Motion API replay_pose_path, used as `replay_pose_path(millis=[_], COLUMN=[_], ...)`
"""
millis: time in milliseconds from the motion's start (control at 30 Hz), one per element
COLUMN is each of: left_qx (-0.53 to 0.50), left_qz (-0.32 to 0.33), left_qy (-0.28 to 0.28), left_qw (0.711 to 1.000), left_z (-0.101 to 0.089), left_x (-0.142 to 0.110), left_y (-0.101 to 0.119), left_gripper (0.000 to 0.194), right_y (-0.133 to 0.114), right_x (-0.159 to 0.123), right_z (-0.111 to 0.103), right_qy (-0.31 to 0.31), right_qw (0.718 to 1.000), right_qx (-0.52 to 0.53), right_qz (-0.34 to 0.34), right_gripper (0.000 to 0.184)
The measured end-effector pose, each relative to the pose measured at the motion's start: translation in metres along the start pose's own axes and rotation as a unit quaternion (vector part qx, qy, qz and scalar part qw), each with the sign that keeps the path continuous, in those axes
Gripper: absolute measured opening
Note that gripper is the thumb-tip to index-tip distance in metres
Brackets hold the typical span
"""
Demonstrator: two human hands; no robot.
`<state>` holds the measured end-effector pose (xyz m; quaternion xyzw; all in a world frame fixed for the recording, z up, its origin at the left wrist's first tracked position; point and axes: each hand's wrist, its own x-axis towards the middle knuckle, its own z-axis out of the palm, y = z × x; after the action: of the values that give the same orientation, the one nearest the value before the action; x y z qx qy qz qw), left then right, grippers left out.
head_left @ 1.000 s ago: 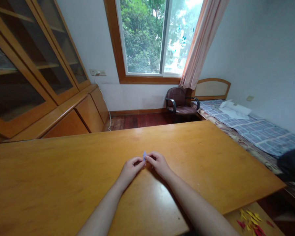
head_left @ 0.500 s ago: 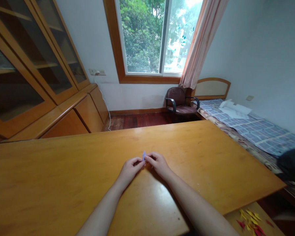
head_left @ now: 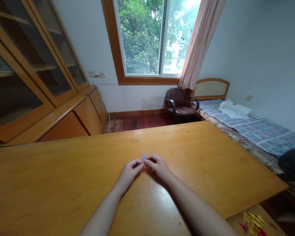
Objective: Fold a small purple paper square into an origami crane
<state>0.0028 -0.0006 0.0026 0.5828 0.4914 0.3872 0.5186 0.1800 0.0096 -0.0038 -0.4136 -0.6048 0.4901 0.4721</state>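
Note:
Between my fingertips, above the wooden table [head_left: 64, 177], a small purple piece of folded paper [head_left: 144, 157] stands with a pointed tip up. My left hand [head_left: 130, 171] pinches its lower part from the left. From the right, my right hand [head_left: 157, 165] has thumb and fingers closed on the same piece. Both hands meet near the middle of the table, and the fingers cover much of the paper, so its full shape is hidden.
Small yellow folded paper pieces [head_left: 253, 220] and some red ones lie on a lower surface at the bottom right. Past the table's far edge are a brown armchair [head_left: 178, 103] and a bed [head_left: 258, 126]. A glass-door cabinet [head_left: 51, 98] stands at the left.
The view has shifted slightly. Both hands keep hold of the purple paper, and a little more of its pointed tip shows above the fingers.

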Motion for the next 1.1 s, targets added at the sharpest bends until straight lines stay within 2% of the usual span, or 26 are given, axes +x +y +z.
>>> replay_pose_path(millis=[133, 433, 733, 1100], left_qx=[-0.009, -0.036, -0.065, -0.055], left_qz=[0.001, -0.019, -0.033, -0.028], left_qy=[-0.011, -0.013, -0.017, -0.031], left_qw=[1.000, 0.999, 0.997, 0.998], left_z=[-0.0006, 0.0002, 0.0001, 0.0002], left_x=[0.0003, 0.0005, 0.0013, 0.0021], left_y=[-0.0001, -0.0013, -0.0044, -0.0042], left_gripper=[0.031, 0.036, 0.038, 0.036], right_y=[-0.0009, -0.0005, -0.0062, 0.0003], right_x=[0.0002, 0.0008, -0.0008, -0.0003], right_z=[-0.0008, -0.0020, -0.0028, -0.0013], right_qy=[0.009, -0.009, -0.006, -0.002], right_qw=[0.999, 0.999, 1.000, 1.000], right_qx=[-0.020, -0.034, -0.016, 0.004], right_qz=[-0.025, -0.031, -0.020, 0.012], right_gripper=[0.014, 0.018, 0.023, 0.022])
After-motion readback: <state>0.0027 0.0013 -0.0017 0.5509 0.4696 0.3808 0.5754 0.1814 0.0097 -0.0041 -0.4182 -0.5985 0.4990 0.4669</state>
